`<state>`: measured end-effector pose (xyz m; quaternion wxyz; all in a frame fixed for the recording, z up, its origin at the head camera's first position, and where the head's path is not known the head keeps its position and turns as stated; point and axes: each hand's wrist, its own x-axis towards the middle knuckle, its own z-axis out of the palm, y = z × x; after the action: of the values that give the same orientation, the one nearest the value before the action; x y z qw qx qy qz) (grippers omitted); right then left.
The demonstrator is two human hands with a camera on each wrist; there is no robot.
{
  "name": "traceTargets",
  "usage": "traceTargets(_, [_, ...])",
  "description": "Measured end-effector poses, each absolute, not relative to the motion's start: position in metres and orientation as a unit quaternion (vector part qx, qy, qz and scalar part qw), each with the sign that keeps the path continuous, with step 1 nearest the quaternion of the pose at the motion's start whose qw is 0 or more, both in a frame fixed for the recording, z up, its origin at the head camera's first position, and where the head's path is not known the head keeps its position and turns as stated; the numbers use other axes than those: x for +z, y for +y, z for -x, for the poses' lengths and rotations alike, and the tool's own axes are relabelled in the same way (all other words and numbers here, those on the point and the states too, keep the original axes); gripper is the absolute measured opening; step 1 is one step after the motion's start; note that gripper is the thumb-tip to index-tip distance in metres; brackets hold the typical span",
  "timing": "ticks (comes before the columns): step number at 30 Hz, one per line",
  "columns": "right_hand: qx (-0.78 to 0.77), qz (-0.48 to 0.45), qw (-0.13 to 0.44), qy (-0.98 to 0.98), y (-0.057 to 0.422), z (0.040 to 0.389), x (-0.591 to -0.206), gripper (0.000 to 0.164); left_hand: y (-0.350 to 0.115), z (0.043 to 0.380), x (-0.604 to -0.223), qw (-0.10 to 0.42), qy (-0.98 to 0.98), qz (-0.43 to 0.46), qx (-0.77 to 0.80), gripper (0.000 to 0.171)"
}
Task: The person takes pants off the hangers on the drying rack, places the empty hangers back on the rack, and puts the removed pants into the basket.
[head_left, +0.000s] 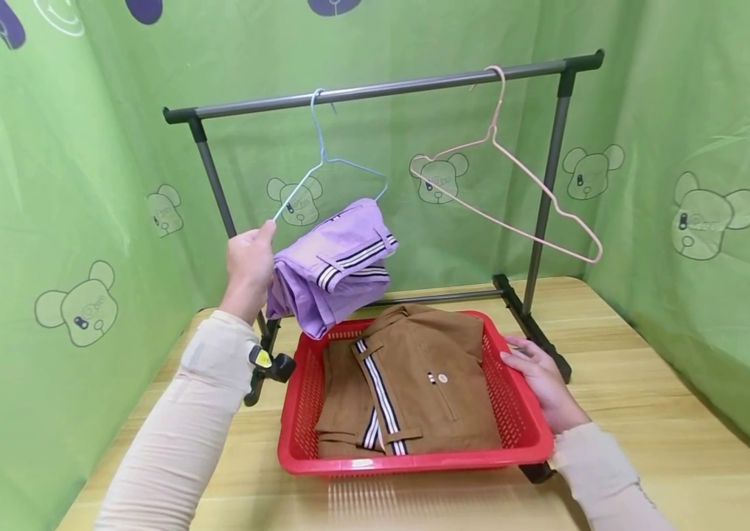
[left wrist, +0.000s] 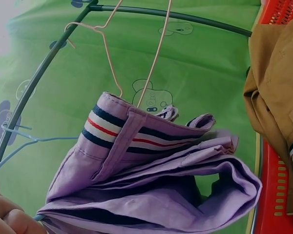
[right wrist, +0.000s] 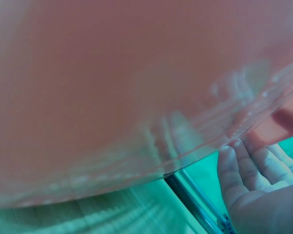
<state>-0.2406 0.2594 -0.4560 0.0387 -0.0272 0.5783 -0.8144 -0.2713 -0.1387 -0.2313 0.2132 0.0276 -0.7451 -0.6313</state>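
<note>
In the head view, my left hand (head_left: 248, 265) grips the lower left corner of a light blue hanger (head_left: 324, 147) hooked on the rack's bar. Folded purple trousers (head_left: 341, 265) with a striped waistband hang over this hanger, right beside the left hand; the left wrist view shows their folds (left wrist: 151, 195) close up. My right hand (head_left: 540, 380) lies against the right side of a red plastic basket (head_left: 414, 462), fingertips at its rim. In the right wrist view its fingers (right wrist: 256, 168) are extended along the basket. Folded brown trousers (head_left: 441, 383) with a striped waistband fill the basket.
A pink hanger (head_left: 543, 193) hangs bare at the right of the grey clothes rack's bar (head_left: 408, 87). The rack's black foot (head_left: 534, 332) stands behind the basket on the wooden table (head_left: 667, 442). Green curtains (head_left: 713, 147) with bear prints enclose the back and sides.
</note>
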Motion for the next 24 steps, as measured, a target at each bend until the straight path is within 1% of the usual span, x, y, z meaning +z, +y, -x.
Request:
traceTargets(14, [-0.813, 0.036, 0.028, 0.58, 0.2596, 0.241, -0.4571, 0.045, -0.1379, 0.2687, -0.231, 0.229, -0.753, -0.028, -0.616, 0.046])
traceTargets(24, [-0.817, 0.038, 0.026, 0.575, 0.2593, 0.2414, -0.4577, 0.047, -0.1363, 0.2666, -0.2281, 0.231, -0.756, -0.027, -0.612, 0.047])
